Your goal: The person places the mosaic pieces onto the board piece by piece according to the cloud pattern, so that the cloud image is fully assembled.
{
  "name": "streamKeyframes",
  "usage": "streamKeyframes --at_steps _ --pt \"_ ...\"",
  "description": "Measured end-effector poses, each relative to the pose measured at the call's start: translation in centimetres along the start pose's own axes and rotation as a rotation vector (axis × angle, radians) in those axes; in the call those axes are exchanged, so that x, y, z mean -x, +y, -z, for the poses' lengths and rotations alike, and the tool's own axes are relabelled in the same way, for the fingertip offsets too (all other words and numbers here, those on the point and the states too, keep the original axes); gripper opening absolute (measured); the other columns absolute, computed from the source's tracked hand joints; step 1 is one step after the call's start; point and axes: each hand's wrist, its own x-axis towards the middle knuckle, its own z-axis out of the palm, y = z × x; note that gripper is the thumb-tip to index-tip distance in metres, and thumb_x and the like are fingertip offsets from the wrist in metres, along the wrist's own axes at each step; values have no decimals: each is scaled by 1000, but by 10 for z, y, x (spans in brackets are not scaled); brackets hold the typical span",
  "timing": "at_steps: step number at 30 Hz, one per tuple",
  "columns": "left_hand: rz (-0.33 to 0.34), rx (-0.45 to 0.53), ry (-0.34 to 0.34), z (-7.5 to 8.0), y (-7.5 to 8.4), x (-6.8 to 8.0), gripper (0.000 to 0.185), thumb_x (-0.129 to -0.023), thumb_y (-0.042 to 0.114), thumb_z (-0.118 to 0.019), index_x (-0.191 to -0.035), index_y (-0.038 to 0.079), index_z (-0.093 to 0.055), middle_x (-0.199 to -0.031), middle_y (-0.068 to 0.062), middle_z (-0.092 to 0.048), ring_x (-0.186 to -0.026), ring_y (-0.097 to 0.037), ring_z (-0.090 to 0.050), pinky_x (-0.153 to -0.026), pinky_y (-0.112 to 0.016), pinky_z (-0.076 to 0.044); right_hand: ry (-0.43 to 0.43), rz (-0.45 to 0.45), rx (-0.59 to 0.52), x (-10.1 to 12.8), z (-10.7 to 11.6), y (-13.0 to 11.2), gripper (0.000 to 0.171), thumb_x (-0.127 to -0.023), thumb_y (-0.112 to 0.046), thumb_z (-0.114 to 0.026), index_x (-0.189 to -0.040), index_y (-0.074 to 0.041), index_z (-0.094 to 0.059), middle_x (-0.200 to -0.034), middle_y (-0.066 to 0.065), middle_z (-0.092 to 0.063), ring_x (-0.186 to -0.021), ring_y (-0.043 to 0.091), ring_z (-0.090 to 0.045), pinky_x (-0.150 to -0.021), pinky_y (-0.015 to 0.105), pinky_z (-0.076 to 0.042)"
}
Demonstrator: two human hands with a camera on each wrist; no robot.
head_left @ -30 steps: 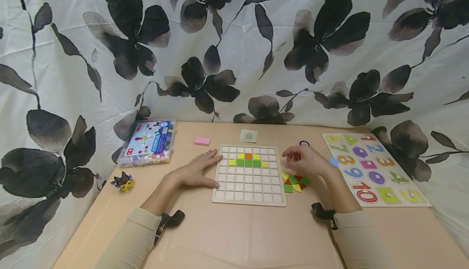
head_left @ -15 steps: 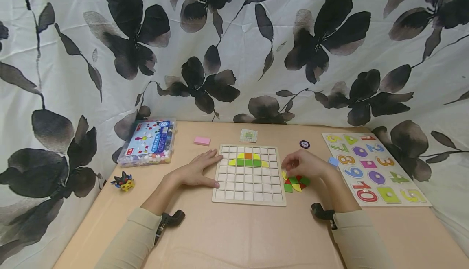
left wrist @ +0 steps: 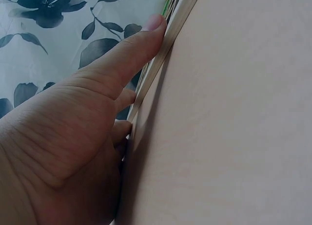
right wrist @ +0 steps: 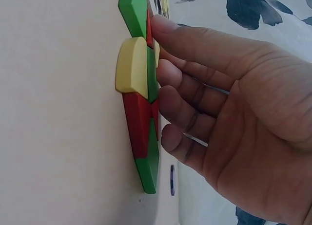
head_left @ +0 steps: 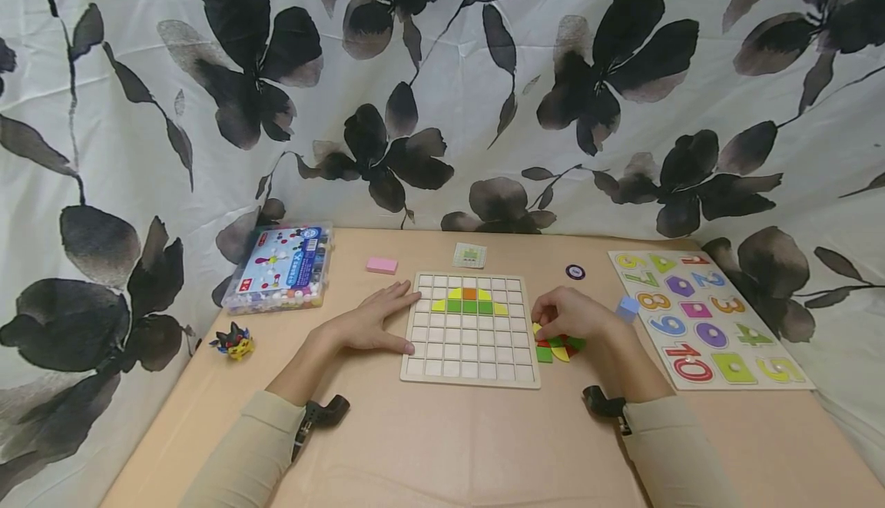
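Note:
A white gridded board (head_left: 470,350) lies on the table, with orange, yellow and green pieces (head_left: 469,304) set in its upper cells. My left hand (head_left: 366,323) rests at its left edge, fingers spread, thumb on the rim; the left wrist view shows the thumb (left wrist: 131,49) along that edge. Just right of the board, my right hand (head_left: 577,314) bends over a small pile of red, green and yellow pieces (head_left: 556,345). In the right wrist view, its loosely bent fingers (right wrist: 183,105) are at the pile beside a yellow piece (right wrist: 131,66); no grasped piece shows.
A patterned card (head_left: 469,256) and a pink block (head_left: 382,265) lie behind the board. A clear box of parts (head_left: 276,270) and a small toy figure (head_left: 233,341) are left. Rightward are a black disc (head_left: 575,271), a blue cube (head_left: 628,307) and a number board (head_left: 712,320).
My right hand has come down to the pile, its fingers drawing closer together. The black disc and blue cube show more fully. My left hand has stayed put.

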Motion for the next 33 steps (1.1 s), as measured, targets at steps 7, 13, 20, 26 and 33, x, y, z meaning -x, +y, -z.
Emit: streamKeyframes --at_steps 7,13,20,26,33 --pt "-11 -10 2 1 1 0 105 -85 62 -78 -166 18 -28 -176 -15 -6 -163 -36 -3 -131 -58 -4 4 -5 0 -1 -2 1 17 -85 -11 -86 -94 -10 -71 -81 1 -62 -79 18 -58 -69 27 -47" --pt "-2 -4 -2 0 0 0 105 -85 62 -78 -167 20 -28 -176 -13 -6 -163 -34 -2 -132 -56 -3 20 19 -18 -1 -2 1 22 -84 -9 -86 -95 -8 -66 -84 2 -60 -83 20 -58 -70 27 -48" --pt "-1 9 -4 0 2 0 104 -85 62 -78 -166 20 -29 -176 -12 -6 -163 -35 -2 -132 -57 -3 101 -13 -70 -2 -2 1 14 -90 -6 -79 -100 -10 -69 -90 5 -64 -86 22 -59 -72 30 -52" --pt "-9 10 -1 2 3 1 104 -85 60 -78 -166 18 -29 -176 -15 -7 -163 -37 -3 -131 -59 -4 257 0 -100 -2 -2 -5 11 -95 -6 -72 -103 -13 -73 -96 6 -65 -95 26 -57 -78 33 -53" --pt "3 10 -4 2 3 2 105 -84 61 -79 -166 20 -28 -177 -11 -6 -164 -33 -2 -132 -56 -2 396 92 -166 -9 -6 -23 10 -97 -14 -73 -107 -16 -74 -98 3 -68 -94 26 -58 -83 34 -50"
